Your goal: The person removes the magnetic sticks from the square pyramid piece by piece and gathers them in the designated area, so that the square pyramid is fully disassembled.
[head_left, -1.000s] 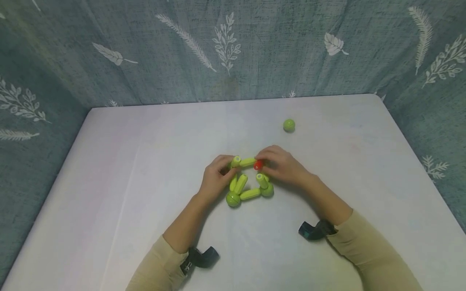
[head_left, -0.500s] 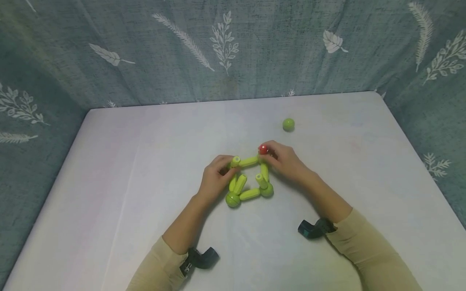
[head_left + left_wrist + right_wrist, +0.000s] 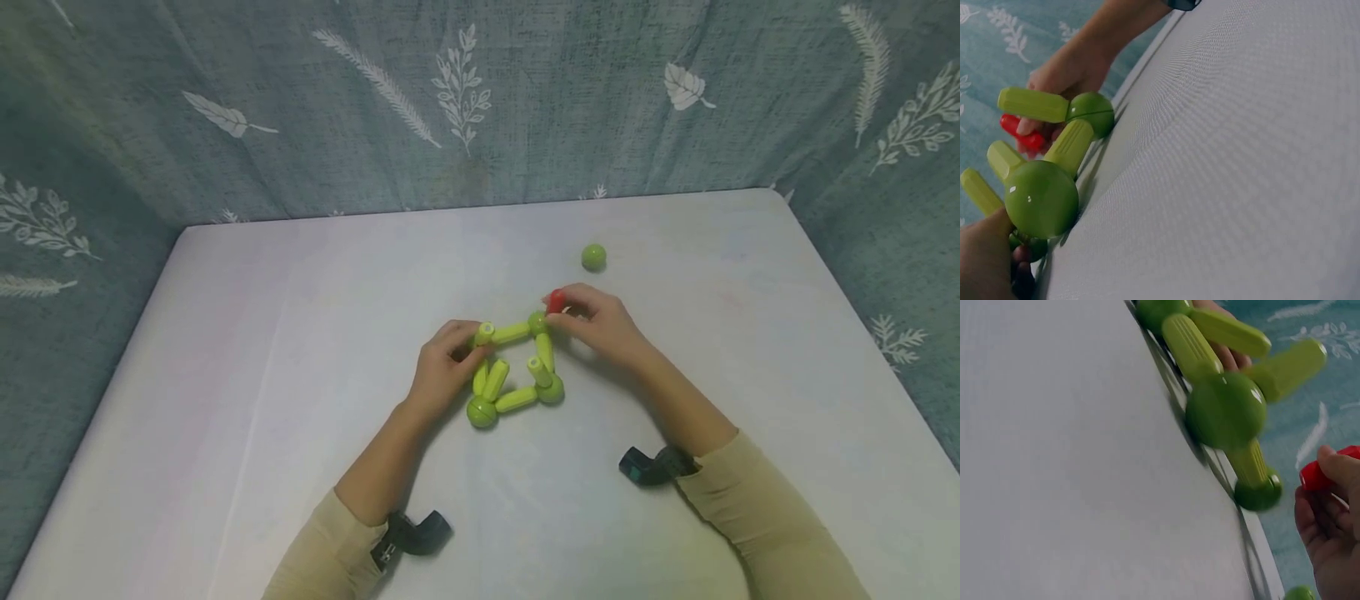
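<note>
On the table, green balls joined by yellow-green rods form a four-sided frame [image 3: 516, 400]. Three rods stick up from it, at the far-left corner and both near corners. My left hand [image 3: 442, 371] grips the far-left ball [image 3: 1035, 249], largely hidden behind the fingers. At the far-right corner sits a ball [image 3: 537, 323] with no upright rod. Just right of that ball, my right hand [image 3: 600, 323] pinches a red rod [image 3: 556, 301] between thumb and fingers. The right wrist view shows a gap between this red rod [image 3: 1315, 477] and the ball.
A loose green ball [image 3: 594, 257] lies farther back on the white table [image 3: 337, 283]. Behind the table's far edge hangs a teal leaf-patterned cloth [image 3: 570, 100]. A dark camera mount is on each wrist.
My right hand has carried the red rod from inside the frame's far-right corner, up past the corner ball, to that ball's right side. The left hand keeps its grip; the frame stays put.
</note>
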Demonstrator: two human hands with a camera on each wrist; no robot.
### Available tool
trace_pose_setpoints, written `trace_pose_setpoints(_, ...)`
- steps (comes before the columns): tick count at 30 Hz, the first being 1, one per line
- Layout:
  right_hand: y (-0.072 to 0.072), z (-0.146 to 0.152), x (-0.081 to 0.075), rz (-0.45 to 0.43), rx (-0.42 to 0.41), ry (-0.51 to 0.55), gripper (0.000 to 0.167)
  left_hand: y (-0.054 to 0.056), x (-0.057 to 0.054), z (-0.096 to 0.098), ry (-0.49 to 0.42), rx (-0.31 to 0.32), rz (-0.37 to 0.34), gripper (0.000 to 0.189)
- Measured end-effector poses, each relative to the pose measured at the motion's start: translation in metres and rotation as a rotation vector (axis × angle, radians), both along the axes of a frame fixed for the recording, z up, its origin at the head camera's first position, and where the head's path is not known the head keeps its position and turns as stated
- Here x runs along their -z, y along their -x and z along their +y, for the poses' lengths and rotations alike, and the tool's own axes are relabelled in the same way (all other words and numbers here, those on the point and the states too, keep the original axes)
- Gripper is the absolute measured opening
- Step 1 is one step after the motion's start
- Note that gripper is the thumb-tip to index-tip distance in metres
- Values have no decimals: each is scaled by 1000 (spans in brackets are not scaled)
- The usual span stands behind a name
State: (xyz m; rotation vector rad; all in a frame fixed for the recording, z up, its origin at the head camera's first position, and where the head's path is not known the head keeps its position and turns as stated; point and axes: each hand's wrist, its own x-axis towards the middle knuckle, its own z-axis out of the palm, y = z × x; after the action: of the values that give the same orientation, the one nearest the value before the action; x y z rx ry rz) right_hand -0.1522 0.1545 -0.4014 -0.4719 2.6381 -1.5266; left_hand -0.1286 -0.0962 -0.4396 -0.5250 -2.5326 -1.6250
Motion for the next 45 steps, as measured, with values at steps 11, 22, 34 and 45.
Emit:
trace_pose_setpoints(11, -3, 41, 7, -174, 128, -34, 55, 0, 0, 1, 21, -9, 12, 23)
trace_pose_setpoints(22, 4, 58, 17, -149, 175, -151, 41, -1, 2, 1, 25, -13, -3, 23)
trace_pose_setpoints(34, 24, 58, 16, -275, 219, -187, 46, 0, 1, -2, 13, -6, -11, 24)
trace_pose_setpoints(45, 23, 58, 13, -261, 264, -200, 43, 0, 4, 1, -6, 49, 4, 24)
